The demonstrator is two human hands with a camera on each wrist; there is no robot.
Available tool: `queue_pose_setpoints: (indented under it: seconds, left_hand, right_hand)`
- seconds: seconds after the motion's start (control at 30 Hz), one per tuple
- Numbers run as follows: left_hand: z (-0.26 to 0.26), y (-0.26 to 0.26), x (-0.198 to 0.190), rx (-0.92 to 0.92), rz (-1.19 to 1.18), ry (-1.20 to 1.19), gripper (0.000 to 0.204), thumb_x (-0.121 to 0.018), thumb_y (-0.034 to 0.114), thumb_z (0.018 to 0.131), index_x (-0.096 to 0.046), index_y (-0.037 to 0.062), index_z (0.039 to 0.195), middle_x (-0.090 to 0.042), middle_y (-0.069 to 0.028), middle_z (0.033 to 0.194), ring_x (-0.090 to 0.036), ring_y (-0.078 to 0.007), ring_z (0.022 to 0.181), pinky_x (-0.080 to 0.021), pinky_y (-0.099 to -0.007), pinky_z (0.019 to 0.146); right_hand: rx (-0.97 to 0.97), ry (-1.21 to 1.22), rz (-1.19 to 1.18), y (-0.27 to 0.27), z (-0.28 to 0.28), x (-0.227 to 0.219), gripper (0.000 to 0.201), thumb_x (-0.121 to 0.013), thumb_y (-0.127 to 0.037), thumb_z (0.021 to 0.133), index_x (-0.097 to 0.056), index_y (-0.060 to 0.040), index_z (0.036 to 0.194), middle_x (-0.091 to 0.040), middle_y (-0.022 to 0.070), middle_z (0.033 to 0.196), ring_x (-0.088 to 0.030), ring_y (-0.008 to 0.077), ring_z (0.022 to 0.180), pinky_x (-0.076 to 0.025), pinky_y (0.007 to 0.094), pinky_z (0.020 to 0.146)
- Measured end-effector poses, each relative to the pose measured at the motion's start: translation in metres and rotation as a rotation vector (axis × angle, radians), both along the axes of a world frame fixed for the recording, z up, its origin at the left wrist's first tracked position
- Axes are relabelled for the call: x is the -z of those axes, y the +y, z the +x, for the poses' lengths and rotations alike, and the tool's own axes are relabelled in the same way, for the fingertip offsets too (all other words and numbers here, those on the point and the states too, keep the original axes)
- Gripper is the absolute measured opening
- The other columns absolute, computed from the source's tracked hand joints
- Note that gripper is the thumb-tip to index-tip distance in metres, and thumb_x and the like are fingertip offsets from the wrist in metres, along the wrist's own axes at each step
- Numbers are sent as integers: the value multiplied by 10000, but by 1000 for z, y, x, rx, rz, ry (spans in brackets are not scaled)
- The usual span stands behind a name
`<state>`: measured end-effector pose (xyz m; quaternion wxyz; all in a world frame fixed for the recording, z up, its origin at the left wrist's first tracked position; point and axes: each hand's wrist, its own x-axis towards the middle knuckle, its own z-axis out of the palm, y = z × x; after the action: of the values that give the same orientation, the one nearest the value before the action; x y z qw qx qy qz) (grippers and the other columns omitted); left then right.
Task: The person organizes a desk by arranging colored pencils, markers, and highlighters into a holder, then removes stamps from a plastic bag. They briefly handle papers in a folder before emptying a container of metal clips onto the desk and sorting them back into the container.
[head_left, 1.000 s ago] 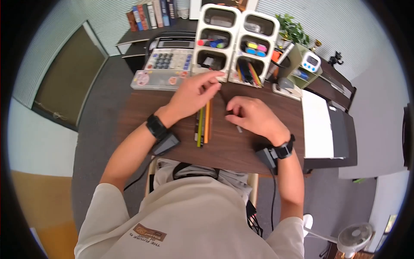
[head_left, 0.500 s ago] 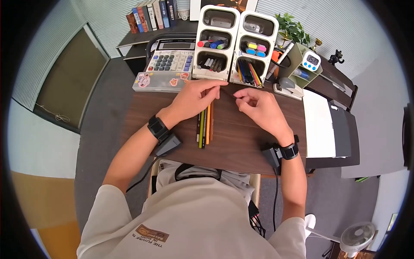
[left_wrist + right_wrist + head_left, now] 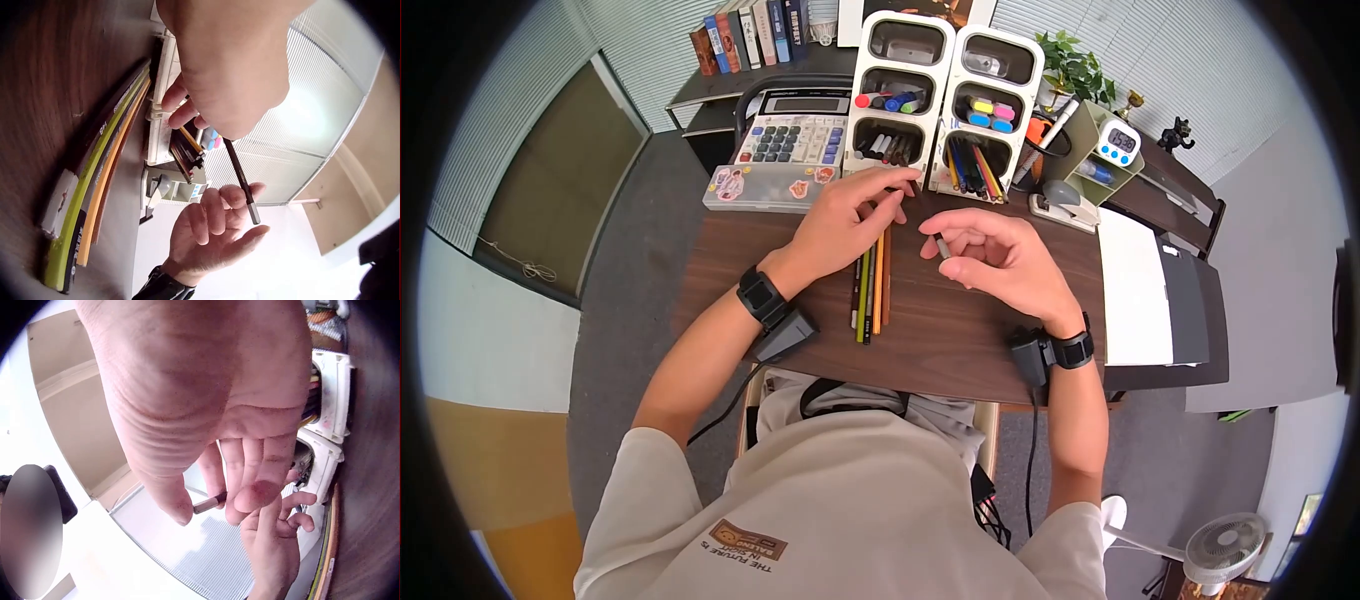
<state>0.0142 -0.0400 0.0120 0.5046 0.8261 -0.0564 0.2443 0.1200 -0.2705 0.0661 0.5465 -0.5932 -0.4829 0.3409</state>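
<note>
A dark pencil (image 3: 240, 178) with a grey end slants between my two hands. My left hand (image 3: 850, 222) pinches its far part between thumb and forefinger, the other fingers loosely bent. My right hand (image 3: 1000, 258) has its bent forefinger and thumb at the grey end (image 3: 207, 504), the thumb tip right at the end itself. Below my left hand, several pencils lie side by side on the desk: a yellow-green pencil (image 3: 863, 300), an orange pencil (image 3: 879, 290) and dark ones among them. Their far ends are hidden under that hand.
Two white organizers (image 3: 935, 120) stand behind my hands, with markers, highlighters and pencils in their compartments. At back left are a calculator (image 3: 788, 140) and a clear stickered case (image 3: 770, 188). A stapler (image 3: 1065, 205) and white paper (image 3: 1135, 290) lie on the right.
My right hand first rises from lower down to the pencil's end, then its thumb and fingers spread wider, showing the grey end. My left hand stays nearly in place.
</note>
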Motion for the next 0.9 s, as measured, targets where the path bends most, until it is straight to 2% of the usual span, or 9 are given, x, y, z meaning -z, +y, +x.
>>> queue_pose_setpoints:
  seconds: [0.17,0.23,0.37,0.47,0.6,0.77,0.9]
  left_hand:
    - [-2,-5,-4,49,-34,7,478,-552,11,1053,-535,89,1524,-696,-78,1221,-714,-134,952,-580,-279,803]
    - [-1,-4,-4,51,-24,20,495,-556,15,1052,-511,88,1540,-696,-74,1227,-712,-129,949,-576,-276,803]
    - [0,-1,-2,67,-17,45,509,-567,29,1050,-493,82,1550,-699,-71,1224,-707,-118,931,-565,-268,808]
    - [-1,-3,-5,74,0,52,484,-565,34,1052,-506,67,1532,-703,-68,1208,-704,-119,923,-565,-269,807]
    - [0,-3,-2,80,-14,58,432,-562,38,1056,-534,45,1487,-705,-66,1196,-705,-125,928,-568,-268,807]
    - [1,-2,0,81,-9,85,335,-569,42,1056,-587,19,1390,-707,-69,1208,-708,-133,939,-583,-272,817]
    - [1,-1,0,82,0,85,324,-573,43,1055,-598,20,1377,-708,-70,1208,-709,-135,940,-586,-272,816]
  right_hand:
    - [18,31,45,-6,6,1,304,-723,-87,997,-688,-28,1293,-746,46,1072,-663,65,878,-531,218,721]
    - [84,81,167,-10,14,2,293,-727,-74,988,-688,-12,1272,-748,74,1065,-676,90,862,-537,229,701]
    - [254,75,374,-14,28,4,233,-587,-153,1075,-672,-2,1230,-723,87,959,-662,109,785,-519,245,628]
    - [334,117,456,-16,40,3,240,-574,-175,1084,-675,-10,1226,-720,85,951,-655,109,777,-505,240,610]
    - [499,92,387,-14,42,0,253,-600,-215,1083,-695,-15,1204,-719,65,945,-649,102,776,-494,234,595]
    - [555,53,276,-7,36,-1,263,-631,-217,1071,-703,-8,1213,-729,50,952,-640,81,765,-487,221,580]
    - [567,24,210,-3,35,2,279,-639,-210,1068,-693,1,1241,-737,44,959,-628,60,748,-479,208,567]
